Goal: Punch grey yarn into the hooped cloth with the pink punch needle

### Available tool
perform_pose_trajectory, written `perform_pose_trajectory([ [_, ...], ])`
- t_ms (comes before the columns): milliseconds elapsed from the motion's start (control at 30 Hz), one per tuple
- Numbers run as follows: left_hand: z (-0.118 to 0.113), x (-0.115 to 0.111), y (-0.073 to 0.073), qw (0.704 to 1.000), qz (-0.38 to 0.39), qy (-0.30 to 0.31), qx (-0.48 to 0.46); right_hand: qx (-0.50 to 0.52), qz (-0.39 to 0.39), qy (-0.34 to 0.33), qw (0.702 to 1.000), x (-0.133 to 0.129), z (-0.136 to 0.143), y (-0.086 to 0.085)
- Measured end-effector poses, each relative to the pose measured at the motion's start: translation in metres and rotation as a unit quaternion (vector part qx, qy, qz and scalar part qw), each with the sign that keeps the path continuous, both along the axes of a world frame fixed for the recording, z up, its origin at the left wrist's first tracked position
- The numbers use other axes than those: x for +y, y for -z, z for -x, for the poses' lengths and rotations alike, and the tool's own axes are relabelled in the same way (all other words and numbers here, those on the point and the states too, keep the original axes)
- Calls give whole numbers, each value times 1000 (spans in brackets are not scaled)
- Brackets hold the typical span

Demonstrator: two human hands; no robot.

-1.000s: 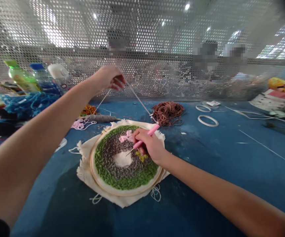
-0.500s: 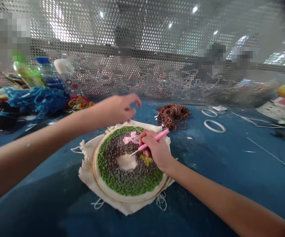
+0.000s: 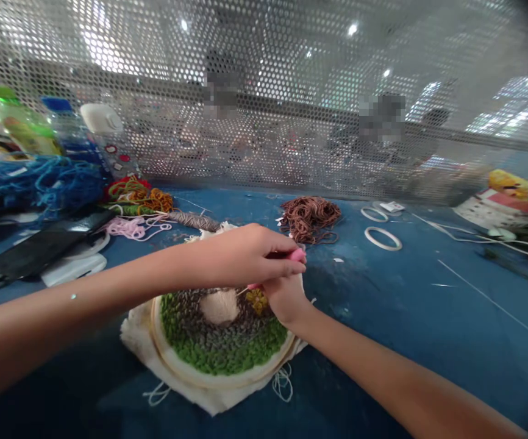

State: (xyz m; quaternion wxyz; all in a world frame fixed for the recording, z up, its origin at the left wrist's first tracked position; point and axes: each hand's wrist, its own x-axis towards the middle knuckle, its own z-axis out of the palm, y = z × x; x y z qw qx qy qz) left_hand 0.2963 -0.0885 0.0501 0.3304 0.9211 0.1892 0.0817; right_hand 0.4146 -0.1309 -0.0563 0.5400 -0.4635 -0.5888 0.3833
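In the head view, the left hand (image 3: 252,259) crosses above the right hand (image 3: 286,299), and its thumb and fingers pinch the upper end of a pink punch needle (image 3: 297,256). The right hand is closed round the handle lower down, its fingers partly hidden beneath the left. The thin metal tip points down-left, by the right rim of the bare cloth patch in the middle of the embroidery hoop (image 3: 222,381).

The hoop lies on the blue bench (image 3: 383,317), left of centre, its frayed white cloth (image 3: 138,332) spreading past the ring. Green loops (image 3: 218,356) fill the outer band and grey-brown ones the inner; a yellow flower (image 3: 257,300) sits just beside the right hand.

Toward the far edge, below a perforated screen (image 3: 268,146), lie brown yarn (image 3: 310,216) and, to its right, two white rings (image 3: 383,239). Grey yarn (image 3: 195,221) and pink yarn (image 3: 131,227) are left of the brown pile. At the far left corner, blue yarn (image 3: 39,183) is heaped before bottles (image 3: 26,128), with a black flat object (image 3: 39,247) nearer.
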Motion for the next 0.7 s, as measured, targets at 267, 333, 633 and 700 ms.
perform_pose_trajectory([
  [267, -1, -7, 3, 962, 226, -97, -119, -8, -15, -4, 1000, -10, 6, -16],
  [333, -4, -8, -3, 955, 232, -112, -148, 7, -3, -25, 1000, -9, 6, -14],
  [633, 32, 3, -12, 982, -11, -186, -18, 54, 33, -30, 998, -3, 6, -10],
  [700, 64, 2, -7, 956, -140, -254, 39, 48, 40, -31, 998, -5, 5, -9],
])
